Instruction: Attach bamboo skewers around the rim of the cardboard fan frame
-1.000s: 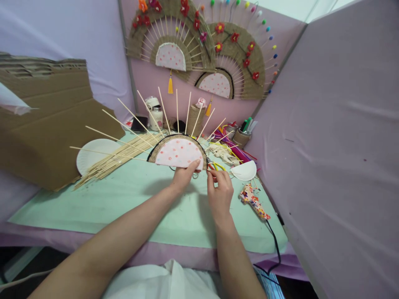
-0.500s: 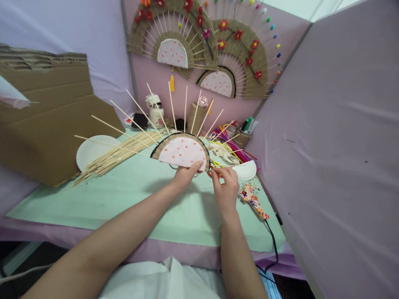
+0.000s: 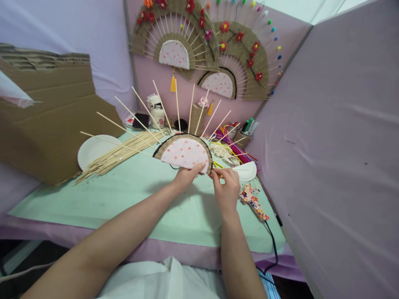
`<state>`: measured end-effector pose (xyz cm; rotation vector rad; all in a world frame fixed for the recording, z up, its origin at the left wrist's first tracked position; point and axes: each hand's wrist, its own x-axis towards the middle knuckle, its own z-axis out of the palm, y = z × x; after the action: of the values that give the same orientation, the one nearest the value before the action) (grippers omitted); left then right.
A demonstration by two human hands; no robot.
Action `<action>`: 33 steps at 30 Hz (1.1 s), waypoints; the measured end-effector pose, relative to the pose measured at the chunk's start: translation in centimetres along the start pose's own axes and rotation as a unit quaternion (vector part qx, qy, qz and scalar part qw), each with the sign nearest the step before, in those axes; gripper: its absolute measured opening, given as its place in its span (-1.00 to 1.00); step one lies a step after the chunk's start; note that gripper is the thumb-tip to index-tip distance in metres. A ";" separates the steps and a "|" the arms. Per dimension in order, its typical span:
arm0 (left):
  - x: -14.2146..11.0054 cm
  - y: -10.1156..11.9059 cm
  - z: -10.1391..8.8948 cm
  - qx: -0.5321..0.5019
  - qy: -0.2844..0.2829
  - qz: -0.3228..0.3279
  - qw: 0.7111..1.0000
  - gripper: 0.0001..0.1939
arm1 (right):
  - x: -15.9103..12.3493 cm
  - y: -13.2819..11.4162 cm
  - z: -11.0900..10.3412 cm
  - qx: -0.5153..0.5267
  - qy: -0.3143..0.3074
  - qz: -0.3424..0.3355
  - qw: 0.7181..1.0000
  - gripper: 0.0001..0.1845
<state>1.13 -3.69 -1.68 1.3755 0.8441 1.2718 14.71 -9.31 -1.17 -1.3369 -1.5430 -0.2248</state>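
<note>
My left hand (image 3: 186,176) pinches the lower edge of a half-round fan piece (image 3: 184,152) covered in pink dotted cloth, ringed with jute twine and a black cord, with wooden skewers fanning out of it. It stands tilted above the green mat (image 3: 131,195). At the fan's right corner my right hand (image 3: 226,187) is closed, fingers pinched on something thin, perhaps a skewer or cord end; I cannot make it out.
A bundle of skewers (image 3: 121,155) and a white paper plate (image 3: 95,150) lie left of the fan, beside a cardboard sheet (image 3: 46,120). A half plate (image 3: 246,170), a patterned glue gun (image 3: 254,203), pipe cleaners (image 3: 232,145) and pen cups stand right. Finished fans (image 3: 205,45) hang on the back wall.
The fan has shifted slightly right and upward with my left hand. My right hand has closed in on the fan's right corner.
</note>
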 end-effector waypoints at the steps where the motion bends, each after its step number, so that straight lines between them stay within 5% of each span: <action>1: 0.0 0.0 0.0 -0.001 0.001 0.000 1.000 -0.74 | 0.0 0.0 0.0 0.001 0.001 -0.001 1.000 -0.88; 12: 0.1 -0.1 0.1 -0.018 -0.006 -0.013 1.000 -0.75 | 0.1 -0.2 -0.4 -0.018 -0.007 -0.017 1.000 -0.90; 21: 0.6 -1.0 0.4 -0.153 -0.016 -0.103 0.983 -0.65 | 1.4 0.5 -1.3 -0.029 -0.022 -0.026 0.999 -0.90; 29: 0.8 0.0 0.3 -0.247 0.005 -0.145 0.958 -0.70 | 1.9 -0.1 -1.7 0.015 0.054 -0.006 0.998 -0.86; 33: 1.2 0.1 -0.1 -0.284 0.025 -0.163 0.944 -0.72 | 1.2 -0.5 -1.5 0.005 0.064 -0.051 0.997 -0.89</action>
<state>1.21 -2.56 -1.31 0.7129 0.6352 1.1678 15.28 -9.80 0.63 -1.2125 -1.5031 -0.3594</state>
